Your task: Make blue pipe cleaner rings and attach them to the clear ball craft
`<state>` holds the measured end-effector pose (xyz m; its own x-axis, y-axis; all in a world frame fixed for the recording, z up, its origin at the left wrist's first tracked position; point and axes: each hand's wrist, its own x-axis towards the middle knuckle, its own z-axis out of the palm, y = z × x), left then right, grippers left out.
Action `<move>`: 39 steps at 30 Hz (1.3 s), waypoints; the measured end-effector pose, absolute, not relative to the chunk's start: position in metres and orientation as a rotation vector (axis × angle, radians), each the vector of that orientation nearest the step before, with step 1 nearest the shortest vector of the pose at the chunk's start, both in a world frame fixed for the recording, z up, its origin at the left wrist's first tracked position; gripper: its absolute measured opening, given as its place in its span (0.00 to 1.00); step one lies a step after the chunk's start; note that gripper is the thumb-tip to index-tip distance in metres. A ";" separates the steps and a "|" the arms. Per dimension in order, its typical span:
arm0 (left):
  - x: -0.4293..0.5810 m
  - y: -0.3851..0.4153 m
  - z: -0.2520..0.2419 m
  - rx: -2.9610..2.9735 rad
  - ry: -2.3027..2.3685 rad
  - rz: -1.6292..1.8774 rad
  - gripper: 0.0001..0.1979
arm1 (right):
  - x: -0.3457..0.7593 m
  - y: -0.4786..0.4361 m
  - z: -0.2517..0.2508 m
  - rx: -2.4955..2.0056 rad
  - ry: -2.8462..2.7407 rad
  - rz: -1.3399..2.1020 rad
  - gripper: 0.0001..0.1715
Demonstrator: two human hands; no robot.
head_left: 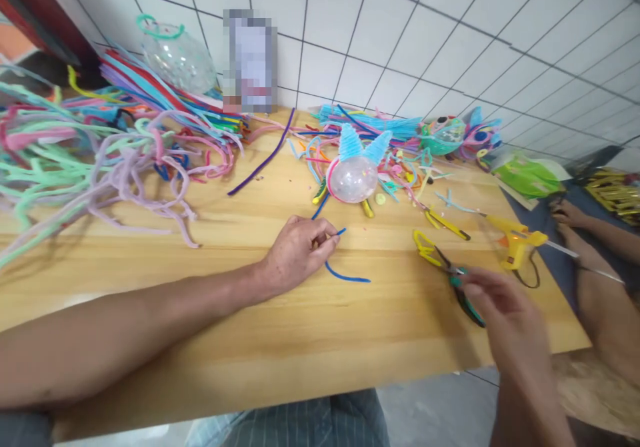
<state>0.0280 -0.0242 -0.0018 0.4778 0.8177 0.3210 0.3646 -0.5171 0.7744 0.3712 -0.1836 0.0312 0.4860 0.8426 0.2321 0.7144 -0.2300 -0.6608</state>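
My left hand [299, 250] rests on the wooden table [250, 327], fingers pinched on a thin blue pipe cleaner [345, 276] that curves out to the right of it. My right hand [505, 314], blurred by motion, hovers over green-handled pliers [465, 297] lying on the table, fingers bent near the handles; whether it grips them is unclear. Just beyond stands a clear glitter ball [353, 179] with light-blue pipe-cleaner ears and a pink rim.
A big tangle of coloured pipe cleaners [100, 154] covers the left back. A yellow glue gun [515, 242] and yellow cutters [445, 224] lie right. Finished ball figures [450, 134] sit at the back right. Another person's hand [570, 214] and legs are at right.
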 end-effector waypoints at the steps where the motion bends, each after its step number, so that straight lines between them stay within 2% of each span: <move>1: 0.028 -0.025 -0.001 2.076 0.983 0.933 0.06 | 0.346 -0.184 0.028 -1.922 -1.254 0.508 0.17; 3: 0.028 -0.026 0.001 2.061 0.996 0.969 0.06 | 0.297 -0.182 0.022 -1.714 -1.173 0.920 0.24; 5: 0.028 -0.028 0.002 2.059 1.003 1.002 0.05 | 0.257 -0.176 0.016 -1.532 -1.112 1.193 0.25; 8: 0.028 -0.030 0.002 2.073 0.988 1.006 0.04 | 0.222 -0.163 0.010 -1.454 -0.972 1.251 0.21; 15: 0.028 -0.033 0.002 2.124 0.927 0.999 0.06 | 0.198 -0.140 0.017 -1.381 -0.907 1.109 0.13; 23: 0.027 -0.038 0.004 2.005 0.847 1.056 0.07 | 0.191 -0.122 0.025 -1.305 -0.824 1.084 0.13; 27: 0.029 -0.041 0.005 1.783 0.740 1.089 0.08 | 0.200 -0.108 0.025 -1.367 -0.880 0.874 0.15; 35: 0.035 -0.040 0.007 1.061 0.562 0.888 0.15 | 0.212 -0.092 0.024 -1.506 -1.212 0.431 0.13; 39: 0.036 -0.033 0.010 0.923 0.594 0.894 0.16 | 0.215 -0.085 0.023 -1.528 -1.359 0.334 0.11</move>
<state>0.0355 -0.0333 0.0103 0.5138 0.8553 -0.0666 -0.3928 0.3035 0.8681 0.2146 -0.0854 0.0233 0.3249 0.8573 0.3994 0.5746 0.1565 -0.8033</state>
